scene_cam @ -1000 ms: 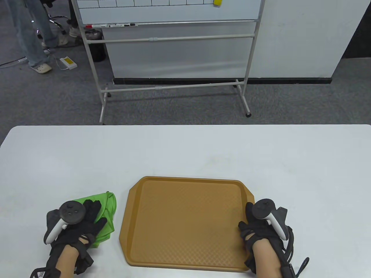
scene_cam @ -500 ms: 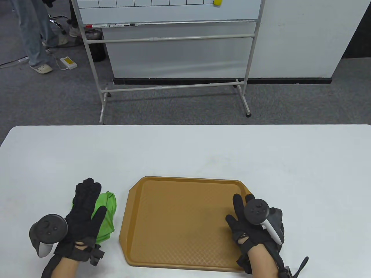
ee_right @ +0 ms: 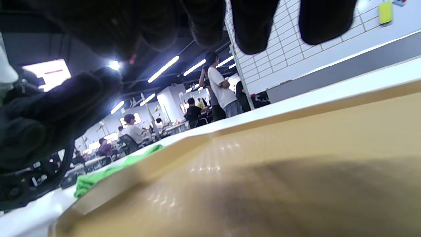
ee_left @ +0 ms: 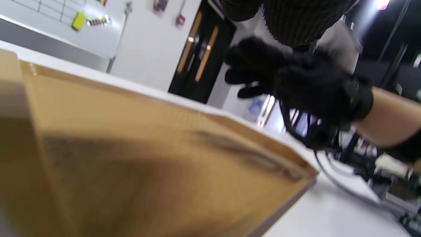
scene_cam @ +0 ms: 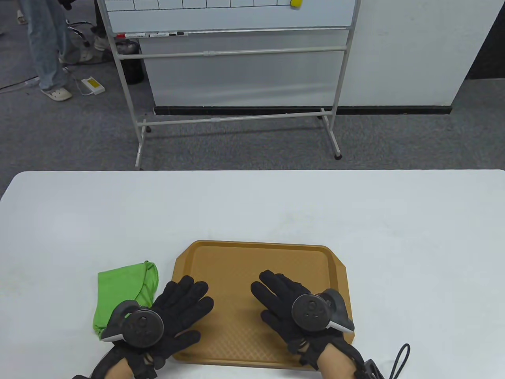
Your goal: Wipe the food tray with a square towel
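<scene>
Both hands, left [scene_cam: 173, 316] and right [scene_cam: 288, 312], hover flat over the tray [scene_cam: 260, 256] with fingers spread, holding nothing, while the towel [scene_cam: 122, 288] lies crumpled just beside the tray's left edge.

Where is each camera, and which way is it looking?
Table view: high above, looking down at the table; both hands, left hand and right hand, spread over the tray, towel beside it.
Left wrist view: low by the left hand, looking across the tray at the right hand.
Right wrist view: low by the right hand, looking across the tray towards the towel; fingers hang on top.
All share the tray.
</scene>
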`<state>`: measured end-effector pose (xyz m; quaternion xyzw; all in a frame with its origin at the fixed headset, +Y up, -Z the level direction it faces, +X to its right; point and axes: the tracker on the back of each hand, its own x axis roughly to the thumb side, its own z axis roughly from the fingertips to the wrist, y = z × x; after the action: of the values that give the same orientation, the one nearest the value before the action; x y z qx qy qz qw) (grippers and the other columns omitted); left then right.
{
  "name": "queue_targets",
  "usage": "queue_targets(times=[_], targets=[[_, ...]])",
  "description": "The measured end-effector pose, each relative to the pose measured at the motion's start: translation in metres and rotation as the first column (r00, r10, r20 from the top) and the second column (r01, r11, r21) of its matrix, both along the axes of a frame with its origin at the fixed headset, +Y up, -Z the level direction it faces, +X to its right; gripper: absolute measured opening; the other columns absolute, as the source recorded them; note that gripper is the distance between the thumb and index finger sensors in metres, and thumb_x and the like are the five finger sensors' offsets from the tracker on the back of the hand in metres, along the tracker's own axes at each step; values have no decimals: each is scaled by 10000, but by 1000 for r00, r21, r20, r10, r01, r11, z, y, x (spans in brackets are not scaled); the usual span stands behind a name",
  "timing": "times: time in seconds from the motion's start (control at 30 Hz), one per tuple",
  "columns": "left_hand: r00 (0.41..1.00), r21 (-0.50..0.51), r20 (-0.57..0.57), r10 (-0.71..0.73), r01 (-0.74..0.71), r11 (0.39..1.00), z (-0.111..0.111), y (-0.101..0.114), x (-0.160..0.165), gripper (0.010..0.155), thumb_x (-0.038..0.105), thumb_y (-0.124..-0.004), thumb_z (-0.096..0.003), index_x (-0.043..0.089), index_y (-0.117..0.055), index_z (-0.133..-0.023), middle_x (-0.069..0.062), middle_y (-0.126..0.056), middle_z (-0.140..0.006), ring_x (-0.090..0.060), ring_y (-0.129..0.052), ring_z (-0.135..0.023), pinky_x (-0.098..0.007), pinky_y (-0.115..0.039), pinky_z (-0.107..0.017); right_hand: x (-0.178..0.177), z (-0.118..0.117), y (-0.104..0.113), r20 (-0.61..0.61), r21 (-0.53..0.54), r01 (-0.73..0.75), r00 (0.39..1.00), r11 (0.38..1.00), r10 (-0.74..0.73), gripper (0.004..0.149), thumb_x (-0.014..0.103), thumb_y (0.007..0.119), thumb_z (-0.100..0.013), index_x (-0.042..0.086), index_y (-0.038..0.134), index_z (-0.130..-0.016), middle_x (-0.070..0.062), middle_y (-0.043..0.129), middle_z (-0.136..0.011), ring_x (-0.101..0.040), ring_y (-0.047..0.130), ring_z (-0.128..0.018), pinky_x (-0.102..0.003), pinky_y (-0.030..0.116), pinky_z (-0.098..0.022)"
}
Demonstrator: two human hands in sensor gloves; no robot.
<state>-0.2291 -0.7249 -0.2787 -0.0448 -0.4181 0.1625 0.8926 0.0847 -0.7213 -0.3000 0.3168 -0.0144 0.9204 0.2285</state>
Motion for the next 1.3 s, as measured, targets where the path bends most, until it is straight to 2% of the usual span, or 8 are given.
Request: queue_targets(times=[0.1,0.63,0.83,1.23,1.3], targets=[[999,-39,14,-34,35,999,-2,-6,4,710,541,-675,-496,324,-372,-1100,3,-159,-1194,-311,-74,-1059,-522,-114,-722,-5,2,-2,-15,6,-39,999,999,39,643,501,733,-477,349,537,-1071,-48,470,-1195,-401,569,-1068,-678,563,-672],[999,-69,30,-29,31,997,-7,-11,5,669,533,-676,-497,335,-439,-1091,10,-237,-1194,-271,-147,-1064,-491,-149,-730,-6,1,-1,-16,-14,-55,998,998,55,634,499,732,-478,336,565,-1068,-68,511,-1186,-402,608,-1054,-675,578,-667],[998,-62,36,-46,49,997,-6,-11,5,663,530,-678,-496,333,-454,-1088,11,-255,-1195,-279,-169,-1068,-491,-158,-732,-6,1,-1,-13,-10,-40,999,999,40,643,502,730,-479,342,543,-1073,-57,457,-1196,-405,603,-1054,-672,575,-668],[998,-35,28,-52,53,998,-5,-9,2,655,529,-683,-493,332,-479,-1084,9,-285,-1196,-286,-198,-1072,-494,-174,-732,-7,0,-3,-22,-37,-57,998,998,56,641,503,729,-480,342,544,-1073,-79,461,-1195,-404,610,-1051,-672,577,-667],[999,-31,27,-46,47,998,-5,-7,1,653,528,-683,-493,332,-483,-1083,8,-291,-1196,-288,-203,-1073,-494,-176,-733,-8,0,-4,-22,-43,-61,998,997,60,642,503,729,-480,340,546,-1073,-47,461,-1197,-402,612,-1052,-672,577,-668]])
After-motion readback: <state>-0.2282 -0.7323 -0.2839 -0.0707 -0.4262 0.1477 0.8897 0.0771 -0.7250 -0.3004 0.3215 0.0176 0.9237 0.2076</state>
